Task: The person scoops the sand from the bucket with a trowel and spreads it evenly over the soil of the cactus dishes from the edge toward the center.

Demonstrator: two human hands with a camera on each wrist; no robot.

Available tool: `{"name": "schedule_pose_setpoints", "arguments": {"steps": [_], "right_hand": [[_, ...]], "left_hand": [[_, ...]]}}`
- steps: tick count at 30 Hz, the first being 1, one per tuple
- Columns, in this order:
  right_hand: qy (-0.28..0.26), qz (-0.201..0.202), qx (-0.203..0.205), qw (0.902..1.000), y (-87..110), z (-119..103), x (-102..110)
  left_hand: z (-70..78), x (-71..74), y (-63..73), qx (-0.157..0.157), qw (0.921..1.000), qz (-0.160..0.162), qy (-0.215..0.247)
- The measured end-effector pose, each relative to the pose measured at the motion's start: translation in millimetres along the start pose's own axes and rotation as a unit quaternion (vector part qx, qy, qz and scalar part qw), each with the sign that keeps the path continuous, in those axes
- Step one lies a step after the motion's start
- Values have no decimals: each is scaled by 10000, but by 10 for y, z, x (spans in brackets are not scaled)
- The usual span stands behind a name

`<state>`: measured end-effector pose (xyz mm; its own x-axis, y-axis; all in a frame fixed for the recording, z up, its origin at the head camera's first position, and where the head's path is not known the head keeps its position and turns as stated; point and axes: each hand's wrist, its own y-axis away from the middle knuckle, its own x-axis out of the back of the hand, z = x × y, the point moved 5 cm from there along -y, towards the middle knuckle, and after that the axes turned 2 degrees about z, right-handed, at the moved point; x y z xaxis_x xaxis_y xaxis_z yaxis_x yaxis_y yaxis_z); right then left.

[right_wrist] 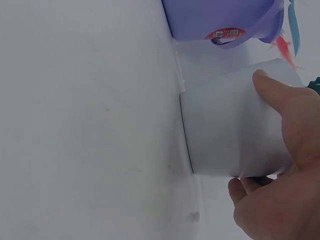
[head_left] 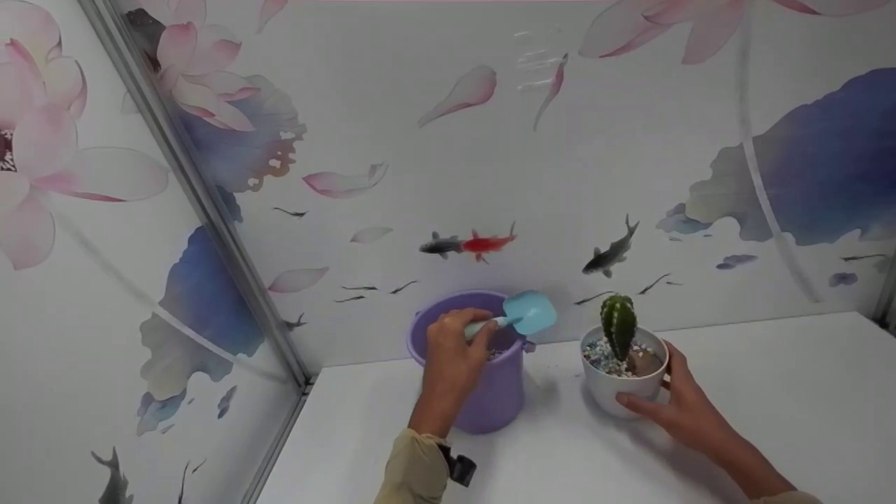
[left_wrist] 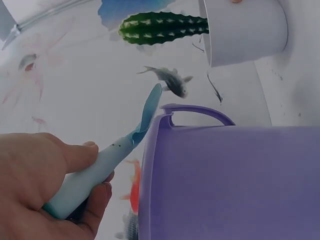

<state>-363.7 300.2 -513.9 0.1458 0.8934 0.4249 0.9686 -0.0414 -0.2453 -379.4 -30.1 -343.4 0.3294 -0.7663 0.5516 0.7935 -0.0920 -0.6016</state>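
Note:
My left hand (head_left: 451, 360) grips the pale handle of a small light-blue toy shovel (head_left: 530, 312) above the purple bucket (head_left: 490, 399). The blade extends past the bucket's right rim, and no load shows on it. With thumb and fingers around its side, my right hand (head_left: 689, 413) holds a white flowerpot (head_left: 607, 390) on the table. A ribbed green cactus (head_left: 619, 327) rises from the pot. Blue and white pebbles (head_left: 599, 357) cover part of the pot's surface, beside a brown patch of soil (head_left: 644, 362). In the left wrist view, fingers wrap the shovel handle (left_wrist: 82, 182).
The white table (head_left: 560, 455) meets a back wall (head_left: 392, 119) printed with lotus flowers and fish. A metal frame strip (head_left: 203, 203) runs up the left corner. The bucket's handle (left_wrist: 200, 111) lies along its rim, near the pot.

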Motion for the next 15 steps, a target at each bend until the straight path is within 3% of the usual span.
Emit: {"name": "schedule_pose_setpoints", "arguments": {"steps": [3,10,15], "right_hand": [[-28,-21,19,10000,0,1,4],[-18,-66,10,10000,5,8,12],[17,-131,-31,9999,5,39,8]], "left_hand": [[-71,46,-3,170,9998,35,-1],[-233,169,6,224,9995,190,68],[-377,212,40,495,9986,135,163]]}}
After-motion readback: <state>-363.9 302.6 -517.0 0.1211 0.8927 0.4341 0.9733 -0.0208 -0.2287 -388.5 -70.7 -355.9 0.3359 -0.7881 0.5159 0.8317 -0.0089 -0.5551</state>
